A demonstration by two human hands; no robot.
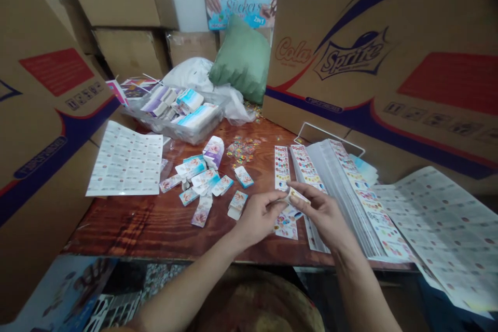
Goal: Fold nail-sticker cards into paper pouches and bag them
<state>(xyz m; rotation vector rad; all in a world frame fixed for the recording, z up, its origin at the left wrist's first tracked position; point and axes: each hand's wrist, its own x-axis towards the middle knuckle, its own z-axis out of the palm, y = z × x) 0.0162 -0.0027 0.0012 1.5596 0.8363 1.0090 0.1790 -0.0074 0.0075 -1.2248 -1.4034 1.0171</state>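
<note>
Between the fingertips of both hands is a small folded sticker strip [299, 197], pale with a coloured print. My left hand [257, 219] pinches its left end, and my right hand [326, 213] grips the right end with thumb and fingers. Just beneath them a printed sticker sheet [286, 231] lies on the wooden table [155, 233]. To the right stand long stacks of sticker strips [350, 202]. Left of my hands are several small printed boxes [206, 181], some with open flaps; the closest is a blue and white box [237, 203].
A clear plastic tray [198, 132] of boxes is at the back left, beside a green pillow-shaped sack [243, 59]. Small colourful bits [241, 149] are scattered mid-table. Printed sheets lie left [126, 161] and right [443, 228]. Large cartons [389, 62] wall in both sides.
</note>
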